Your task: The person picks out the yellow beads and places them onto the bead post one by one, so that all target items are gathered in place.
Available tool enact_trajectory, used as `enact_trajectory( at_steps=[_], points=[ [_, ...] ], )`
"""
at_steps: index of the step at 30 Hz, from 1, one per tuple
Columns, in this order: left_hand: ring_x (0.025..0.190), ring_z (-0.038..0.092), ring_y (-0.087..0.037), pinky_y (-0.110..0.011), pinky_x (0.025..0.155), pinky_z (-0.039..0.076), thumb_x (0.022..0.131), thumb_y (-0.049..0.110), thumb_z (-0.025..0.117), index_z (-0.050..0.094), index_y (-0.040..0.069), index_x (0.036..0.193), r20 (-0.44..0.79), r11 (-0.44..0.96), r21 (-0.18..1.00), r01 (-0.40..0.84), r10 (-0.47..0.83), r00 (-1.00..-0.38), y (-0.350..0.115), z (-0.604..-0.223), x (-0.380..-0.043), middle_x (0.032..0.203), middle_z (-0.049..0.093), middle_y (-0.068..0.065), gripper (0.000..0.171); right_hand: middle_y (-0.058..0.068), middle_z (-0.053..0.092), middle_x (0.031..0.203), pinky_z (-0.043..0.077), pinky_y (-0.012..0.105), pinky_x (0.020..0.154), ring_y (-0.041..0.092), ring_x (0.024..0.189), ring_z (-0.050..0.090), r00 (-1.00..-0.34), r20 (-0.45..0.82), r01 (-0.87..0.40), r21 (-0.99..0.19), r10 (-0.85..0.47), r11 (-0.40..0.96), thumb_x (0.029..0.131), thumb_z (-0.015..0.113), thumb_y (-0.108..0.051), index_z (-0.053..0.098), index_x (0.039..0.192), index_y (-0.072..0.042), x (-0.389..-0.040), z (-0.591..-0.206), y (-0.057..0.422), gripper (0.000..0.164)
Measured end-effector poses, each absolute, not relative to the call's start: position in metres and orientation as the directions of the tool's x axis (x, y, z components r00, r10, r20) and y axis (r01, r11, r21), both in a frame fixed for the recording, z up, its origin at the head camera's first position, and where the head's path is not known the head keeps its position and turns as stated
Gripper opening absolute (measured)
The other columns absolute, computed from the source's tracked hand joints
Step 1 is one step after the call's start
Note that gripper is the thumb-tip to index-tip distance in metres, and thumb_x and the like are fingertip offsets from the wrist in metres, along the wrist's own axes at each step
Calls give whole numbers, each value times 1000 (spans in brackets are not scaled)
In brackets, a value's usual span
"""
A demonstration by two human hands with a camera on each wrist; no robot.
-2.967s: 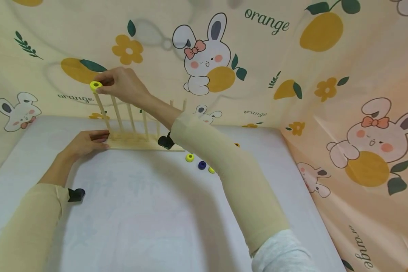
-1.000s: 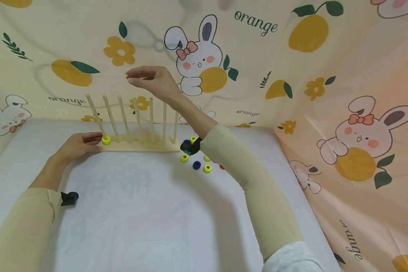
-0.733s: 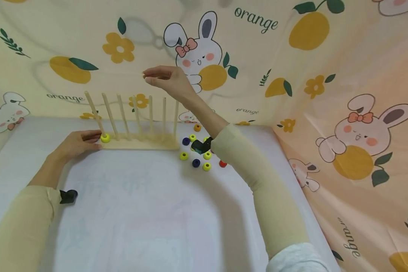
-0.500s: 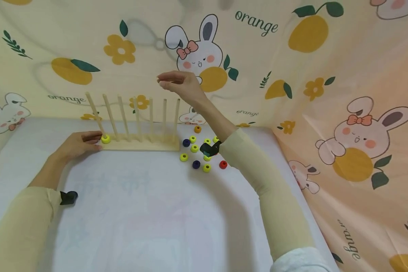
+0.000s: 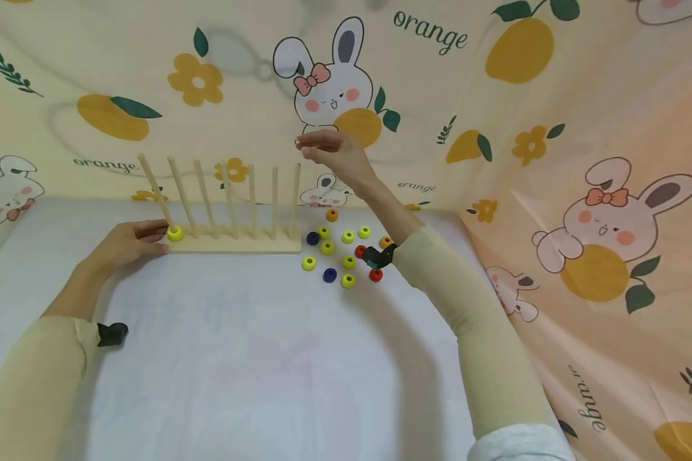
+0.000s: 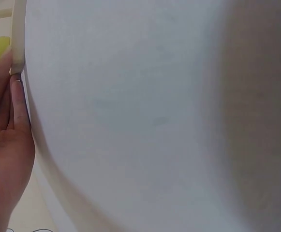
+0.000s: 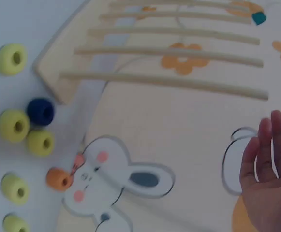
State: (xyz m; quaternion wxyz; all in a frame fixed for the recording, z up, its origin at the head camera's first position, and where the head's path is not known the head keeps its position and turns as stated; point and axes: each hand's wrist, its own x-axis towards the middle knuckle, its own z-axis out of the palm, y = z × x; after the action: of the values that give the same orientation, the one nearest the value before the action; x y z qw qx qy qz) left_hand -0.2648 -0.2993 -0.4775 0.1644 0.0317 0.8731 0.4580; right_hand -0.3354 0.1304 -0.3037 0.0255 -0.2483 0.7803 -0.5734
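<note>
Right hand (image 5: pixel 341 157) hangs empty, fingers loose; left hand (image 5: pixel 128 244), I see, pinches the peg rack (image 5: pixel 236 243) beside a yellow bead (image 5: pixel 175 234).

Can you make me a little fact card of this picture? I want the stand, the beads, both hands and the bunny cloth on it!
Stand: pale, with seven rods
Threaded: one yellow bead, low on the leftmost rod
Loose beads: yellow, dark blue, orange and red, to the right of the stand
Left hand: touching the stand's left end
Right hand: in the air, holding nothing
Bunny cloth: behind, with flowers and "orange" written on it
</note>
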Motion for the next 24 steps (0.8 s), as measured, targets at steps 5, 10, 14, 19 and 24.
enact_trajectory(
  at_steps=[5,10,14,19,24],
  points=[
    [109,49,11,-3,87,42,90,32,75,32,3,154,-267,600,793,-106,186,-946,-300,-477,-266,154,39,-21,83,10,71,116,53,29,95,21,105,66,-872,263,-383,-892,-413,239,94,70,-18,69,121,-2,-335,-311,147,30],
    [109,50,11,-3,88,42,89,32,76,32,0,153,-253,581,809,-88,208,-945,-299,-477,-266,153,38,-24,84,9,71,116,53,30,96,24,106,66,-891,243,-354,-901,-384,252,94,70,-16,70,119,-3,-331,-323,168,28],
    [100,47,17,-1,85,41,90,29,76,33,-2,152,-242,566,821,-83,213,-947,-297,-476,-266,152,39,-26,82,7,72,116,54,31,96,23,106,67,-903,220,-332,-903,-368,274,94,70,-16,69,120,-4,-329,-333,182,29],
    [117,53,0,-3,86,43,89,30,76,33,-2,152,-251,578,811,-85,212,-944,-296,-476,-265,152,39,-26,83,7,72,116,54,32,96,27,107,66,-913,193,-303,-911,-359,281,94,70,-16,70,120,-5,-327,-345,197,28],
    [129,50,-20,-3,87,43,89,31,76,33,-2,152,-244,578,812,-80,212,-946,-296,-477,-267,152,39,-25,84,6,71,118,53,31,96,23,107,66,-929,151,-260,-916,-338,306,94,71,-18,70,121,-6,-324,-354,209,30]
  ],
)
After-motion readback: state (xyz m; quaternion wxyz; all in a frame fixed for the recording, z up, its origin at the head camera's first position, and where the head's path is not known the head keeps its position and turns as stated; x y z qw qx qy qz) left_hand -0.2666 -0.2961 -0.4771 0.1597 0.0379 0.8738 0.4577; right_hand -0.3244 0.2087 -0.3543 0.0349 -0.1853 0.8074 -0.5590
